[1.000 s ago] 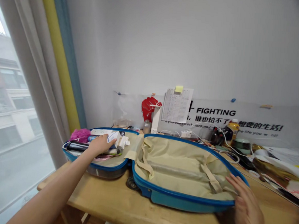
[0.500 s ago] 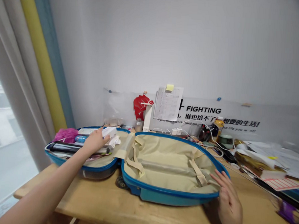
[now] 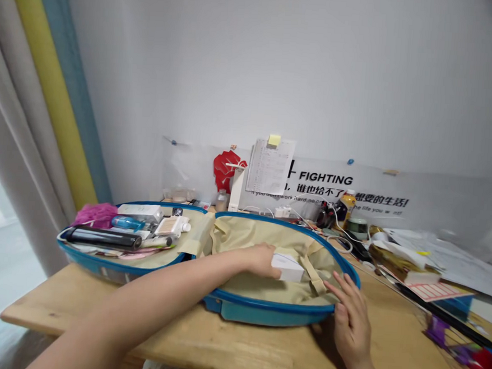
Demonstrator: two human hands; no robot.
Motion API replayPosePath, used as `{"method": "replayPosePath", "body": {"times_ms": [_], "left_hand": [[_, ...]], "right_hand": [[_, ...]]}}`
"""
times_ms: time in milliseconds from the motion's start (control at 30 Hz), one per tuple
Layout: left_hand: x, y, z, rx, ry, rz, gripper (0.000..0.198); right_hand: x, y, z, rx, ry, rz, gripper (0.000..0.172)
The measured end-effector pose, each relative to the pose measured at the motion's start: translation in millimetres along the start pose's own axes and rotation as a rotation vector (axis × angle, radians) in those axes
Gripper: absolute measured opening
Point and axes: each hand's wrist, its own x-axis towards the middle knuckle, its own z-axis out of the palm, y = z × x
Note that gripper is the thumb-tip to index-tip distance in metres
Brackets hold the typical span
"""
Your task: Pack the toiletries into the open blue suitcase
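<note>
An open blue suitcase (image 3: 279,316) with a beige lining lies across the wooden table. Inside its right half, my left hand (image 3: 261,260) grips a small white box (image 3: 287,267) by its left end. My right hand (image 3: 352,315) rests at the right rim, fingers spread over the edge and touching it. The left half holds a pink mesh bath puff (image 3: 95,215), a blue bottle (image 3: 127,223), a long black cylindrical object (image 3: 103,237), a long white box (image 3: 141,211) and a white bottle (image 3: 173,226). Beige straps (image 3: 313,274) lie in the right half.
Behind the suitcase stand a white upright lamp (image 3: 236,189), a yellow-labelled bottle (image 3: 346,205) and a green jar (image 3: 357,227) among cables. Papers (image 3: 430,262) and a purple object (image 3: 437,331) lie to the right. A curtain (image 3: 63,82) hangs at the left.
My left hand has moved from the left half to the right half, bringing the small white box with it. My right hand stays at the right rim. The view has shifted slightly.
</note>
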Motion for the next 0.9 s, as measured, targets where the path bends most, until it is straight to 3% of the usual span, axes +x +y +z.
{"method": "replayPosePath", "body": {"times_ms": [133,300,733,900], "left_hand": [[31.2,23.8,18.0,0.062,-0.099,0.012,0.067],[47.0,33.6,33.4,0.081,-0.108,0.03,0.068],[45.5,49.2,40.9,0.024,-0.154,-0.072,0.08],[41.1,39.5,28.8,-0.154,-0.141,0.035,0.081]], "right_hand": [[-0.8,0.4,-0.7,-0.006,-0.016,0.02,0.037],[-1.3,0.2,-0.8,-0.01,-0.009,0.011,0.036],[-0.9,2.6,1.6,-0.006,0.008,0.002,0.036],[-1.2,5.8,1.5,0.01,-0.014,0.04,0.039]]}}
